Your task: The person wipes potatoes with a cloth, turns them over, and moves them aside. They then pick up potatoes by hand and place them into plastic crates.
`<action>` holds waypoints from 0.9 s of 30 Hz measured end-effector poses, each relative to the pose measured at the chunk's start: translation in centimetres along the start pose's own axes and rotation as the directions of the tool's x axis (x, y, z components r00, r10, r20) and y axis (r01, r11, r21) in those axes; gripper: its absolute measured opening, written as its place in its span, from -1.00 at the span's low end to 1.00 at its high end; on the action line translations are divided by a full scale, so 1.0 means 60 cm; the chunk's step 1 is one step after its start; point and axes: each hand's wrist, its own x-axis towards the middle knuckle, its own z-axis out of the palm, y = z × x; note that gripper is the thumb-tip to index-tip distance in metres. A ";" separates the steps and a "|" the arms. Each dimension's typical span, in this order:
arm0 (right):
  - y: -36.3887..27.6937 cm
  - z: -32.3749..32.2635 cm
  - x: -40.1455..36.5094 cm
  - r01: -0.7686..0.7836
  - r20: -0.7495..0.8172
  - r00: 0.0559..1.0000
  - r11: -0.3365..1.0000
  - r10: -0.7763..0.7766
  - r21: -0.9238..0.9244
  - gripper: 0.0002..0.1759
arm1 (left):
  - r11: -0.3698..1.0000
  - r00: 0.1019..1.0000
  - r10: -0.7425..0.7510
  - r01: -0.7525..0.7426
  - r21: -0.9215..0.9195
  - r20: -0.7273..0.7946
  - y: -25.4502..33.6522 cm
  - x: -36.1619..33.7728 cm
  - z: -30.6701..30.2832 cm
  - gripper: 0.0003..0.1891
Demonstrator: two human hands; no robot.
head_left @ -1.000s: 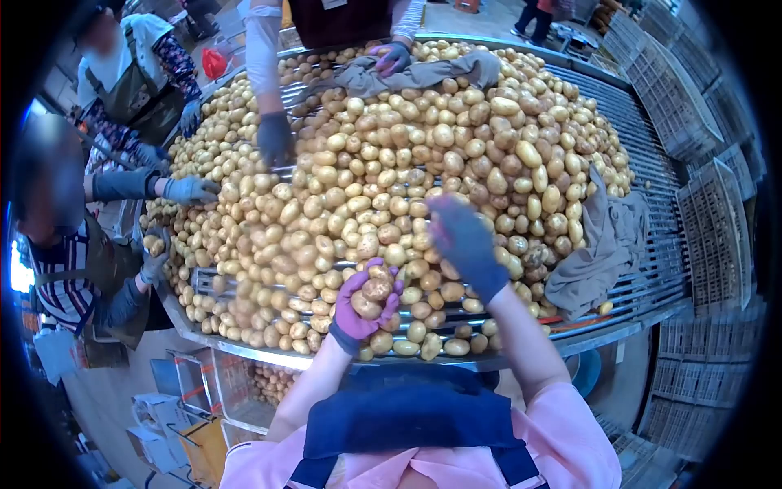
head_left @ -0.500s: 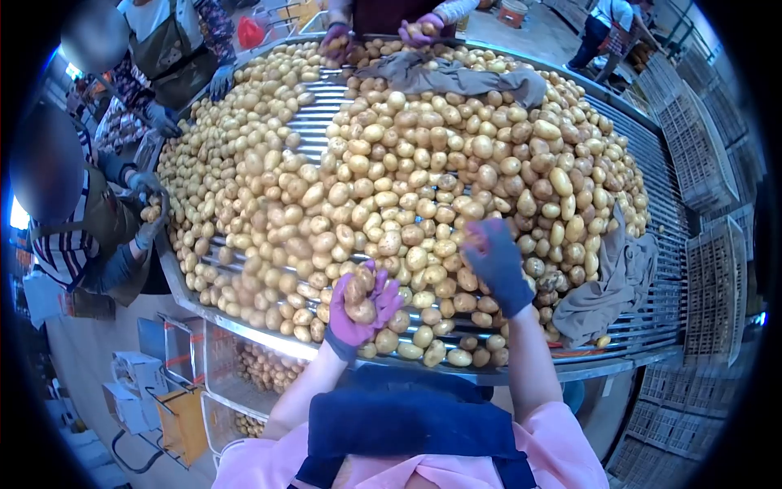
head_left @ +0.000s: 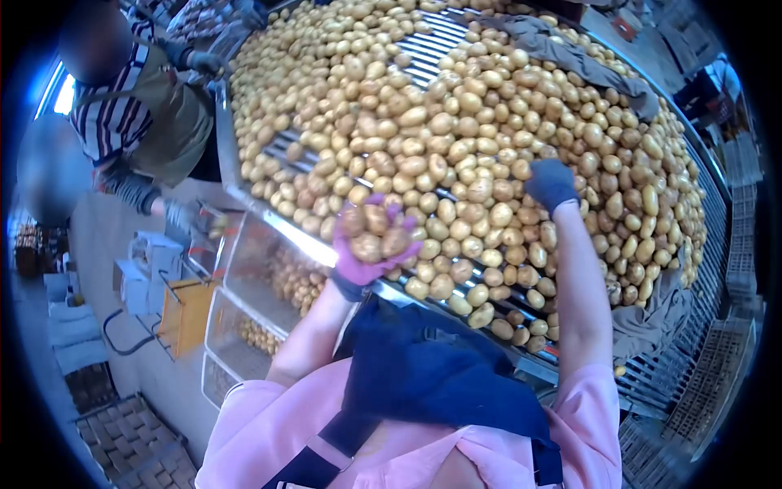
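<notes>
Several potatoes rest in my left hand (head_left: 376,244), which wears a purple and grey glove and is held palm up with its fingers curled round them, near the front edge of the metal table (head_left: 285,232). My right hand (head_left: 553,182), in a grey glove, reaches down onto the spread of potatoes (head_left: 456,155); its fingertips are hidden, so what they hold cannot be made out. Bare metal slats (head_left: 432,50) show between the potatoes at the back.
A person in a striped top (head_left: 122,122) stands at the left. Grey cloths lie on the potatoes at the back (head_left: 562,57) and right (head_left: 652,322). Crates (head_left: 713,367) stand at the right. An orange-yellow panel (head_left: 186,316) and white boxes (head_left: 151,265) are at lower left.
The view has swung left. More potatoes now fill my left hand. My right hand has turned palm down among the potatoes. The striped-top person's one hand has moved down, away from the table.
</notes>
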 end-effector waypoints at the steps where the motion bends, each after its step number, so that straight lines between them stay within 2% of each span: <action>1: -0.007 -0.015 -0.003 0.009 0.012 1.000 1.000 -0.009 0.001 -0.78 | 0.994 0.993 0.082 -0.076 0.074 -0.082 0.027 -0.034 -0.013 -0.44; 3: -0.008 -0.038 -0.007 -0.037 0.146 0.989 0.997 0.027 0.068 -0.63 | 0.988 0.986 0.135 -0.126 -0.089 0.101 0.081 -0.096 -0.018 -0.46; 4: -0.002 -0.025 -0.017 0.031 0.042 0.999 0.996 -0.035 0.080 -0.66 | 0.947 0.949 0.293 -0.271 0.169 -0.120 0.108 -0.139 -0.030 -0.48; 5: 0.002 -0.007 -0.028 0.018 0.053 0.998 0.997 -0.022 0.072 -0.66 | 0.931 0.945 0.327 -0.324 0.170 0.006 0.135 -0.177 -0.062 -0.45; 6: 0.003 0.014 -0.040 0.053 -0.135 0.990 0.997 -0.045 0.053 -0.66 | 0.877 0.912 0.408 -0.382 0.291 -0.031 0.168 -0.214 -0.092 -0.44; 7: 0.002 0.038 -0.052 0.084 -0.317 0.946 0.996 -0.072 0.025 -0.67 | 0.815 0.859 0.486 -0.379 0.438 -0.162 0.173 -0.233 -0.072 -0.44; 8: -0.003 0.066 -0.067 0.139 -0.623 0.771 0.989 -0.134 -0.040 -0.71 | 0.822 0.679 0.559 -0.379 0.425 -0.476 0.201 -0.267 -0.116 -0.42; 9: -0.023 0.071 -0.081 0.112 -0.683 0.728 0.993 -0.062 0.029 -0.74 | 0.606 0.521 0.716 -0.133 0.784 -0.465 0.249 -0.323 -0.219 -0.42; 10: -0.042 0.085 -0.093 0.074 -0.679 0.734 0.996 -0.018 0.054 -0.76 | 0.286 0.399 0.851 0.195 0.938 -0.342 0.273 -0.352 -0.299 -0.42; 11: -0.072 0.068 -0.108 0.096 -0.539 0.840 0.965 0.053 0.244 -0.68 | 0.297 0.429 0.832 0.191 0.936 -0.352 0.255 -0.320 -0.279 -0.42; 12: -0.106 0.113 -0.100 -0.034 -0.267 0.956 0.946 0.125 0.324 -0.59 | 0.097 0.348 0.918 0.267 0.959 -0.190 0.229 -0.258 -0.220 -0.42; 13: -0.143 0.139 -0.118 -0.010 -0.412 0.900 0.951 0.144 0.309 -0.50 | -0.100 0.294 0.956 0.340 0.935 -0.005 0.197 -0.190 -0.165 -0.41; 14: -0.179 0.153 -0.141 0.019 -0.546 0.826 0.960 0.143 0.280 -0.37 | -0.249 0.461 0.885 0.367 0.896 0.058 0.161 -0.133 -0.125 -0.41; 15: -0.203 0.147 -0.151 0.061 -0.544 0.832 0.955 0.112 0.290 -0.30 | -0.404 0.605 0.787 0.358 0.842 0.120 0.128 -0.083 -0.101 -0.41; 16: -0.205 0.117 -0.173 0.170 -0.506 0.861 0.914 0.044 0.369 -0.34 | -0.678 0.704 0.568 0.104 0.728 0.427 0.094 -0.033 -0.126 -0.43; 17: -0.204 0.079 -0.188 0.279 -0.479 0.877 0.847 -0.033 0.452 -0.37 | -0.724 0.802 0.421 0.016 0.689 0.424 0.054 0.010 -0.094 -0.44; 18: -0.183 0.052 -0.196 0.253 -0.485 0.874 0.858 -0.005 0.446 -0.37 | -0.803 0.864 0.271 -0.041 0.594 0.425 -0.014 0.034 -0.031 -0.45; 19: -0.150 0.029 -0.209 0.309 -0.515 0.857 0.820 -0.020 0.482 -0.43 | -0.889 0.857 0.089 -0.161 0.428 0.508 -0.045 0.069 -0.039 -0.45; 20: -0.113 0.016 -0.222 0.367 -0.545 0.838 0.776 -0.036 0.512 -0.48 | -0.916 0.869 -0.045 -0.233 0.328 0.492 -0.079 0.091 -0.022 -0.46; 21: -0.067 0.009 -0.234 0.250 -0.646 0.757 0.873 0.094 0.419 -0.59 | -0.908 0.888 -0.146 -0.295 0.296 0.435 -0.100 0.114 -0.018 -0.45; 22: -0.003 0.017 -0.252 0.144 -0.627 0.751 0.874 0.209 0.464 -0.65 | -0.913 0.921 -0.161 -0.276 0.302 0.355 -0.110 0.132 -0.022 -0.43; 23: 0.055 0.013 -0.281 0.058 -0.659 0.689 0.883 0.302 0.465 -0.70 | -0.920 0.947 -0.170 -0.252 0.302 0.271 -0.116 0.149 -0.027 -0.39; 24: 0.097 -0.011 -0.318 -0.085 -0.702 0.604 0.907 0.377 0.413 -0.72 | -0.917 0.944 -0.158 -0.250 0.312 0.291 -0.110 0.167 -0.040 -0.44; 25: 0.158 0.015 -0.357 -0.253 -0.699 0.575 0.905 0.426 0.343 -0.68 | -0.913 0.939 -0.146 -0.249 0.322 0.311 -0.102 0.187 -0.048 -0.47; 26: 0.177 -0.022 -0.398 -0.474 -0.553 0.589 0.806 0.589 0.355 -0.50 | -0.919 0.979 -0.079 -0.145 0.366 0.190 -0.098 0.206 -0.038 -0.47; 27: 0.196 -0.009 -0.430 -0.706 -0.586 0.507 0.695 0.632 0.138 -0.45 | -0.927 0.986 -0.025 -0.086 0.365 0.168 -0.087 0.235 -0.071 -0.45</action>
